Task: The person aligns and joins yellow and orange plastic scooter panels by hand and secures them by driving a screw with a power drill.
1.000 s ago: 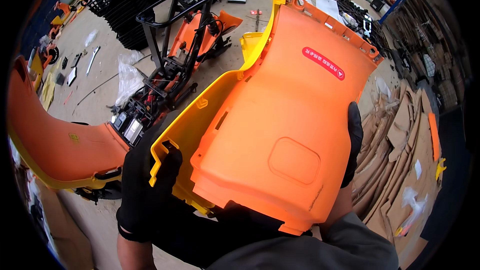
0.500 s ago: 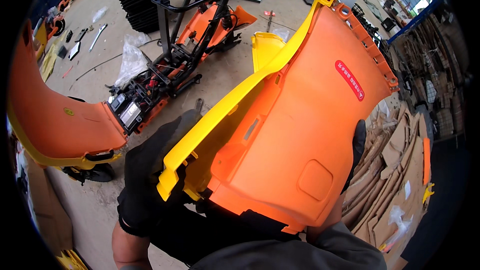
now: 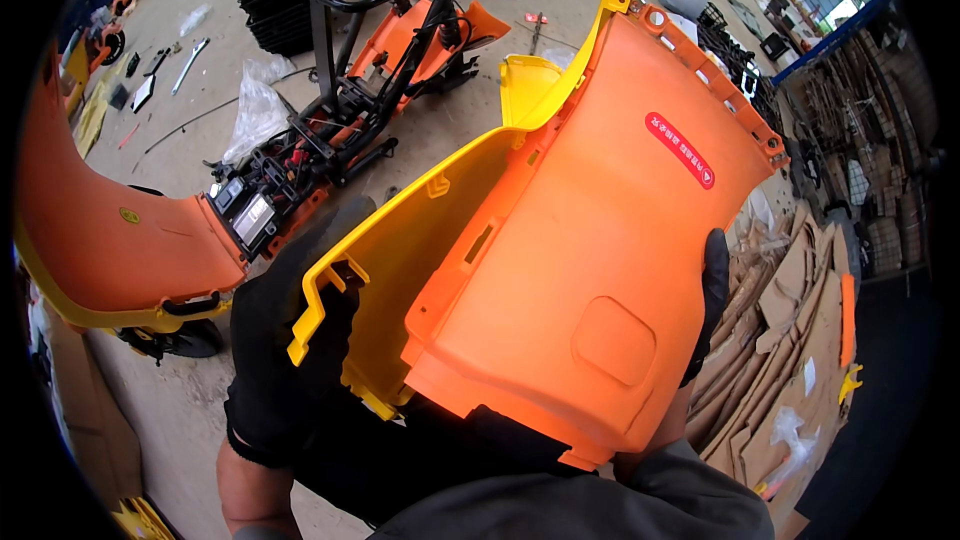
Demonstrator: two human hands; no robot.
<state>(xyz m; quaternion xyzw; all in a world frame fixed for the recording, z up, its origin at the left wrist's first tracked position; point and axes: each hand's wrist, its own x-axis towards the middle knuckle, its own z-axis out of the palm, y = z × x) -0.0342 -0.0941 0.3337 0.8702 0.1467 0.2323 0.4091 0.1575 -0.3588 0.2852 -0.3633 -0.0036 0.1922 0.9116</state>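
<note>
A large curved orange plastic body panel (image 3: 560,240) with a red label leans against my lap. Along its left edge runs a yellow plastic side panel (image 3: 410,250), joined near the top and standing apart from the orange one at the lower end. My left hand (image 3: 285,350), in a black glove, is closed around the yellow panel's lower left end; its fingertips are partly hidden behind that panel. On the orange panel's right edge lies my right hand (image 3: 712,295), also gloved in black. The panel hides most of it, with only some fingers showing.
A stripped scooter frame (image 3: 330,110) with exposed wiring stands ahead to the left, with an orange and yellow scooter body (image 3: 150,240) at its near end. Black crates (image 3: 265,0) are stacked behind. Flattened cardboard (image 3: 770,350) is piled at right. A wrench (image 3: 190,65) lies on the floor.
The yellow panel's lower end has swung left, away from the orange panel, and the gap between them is wider. My left hand has moved left with it. The orange panel has shifted slightly left.
</note>
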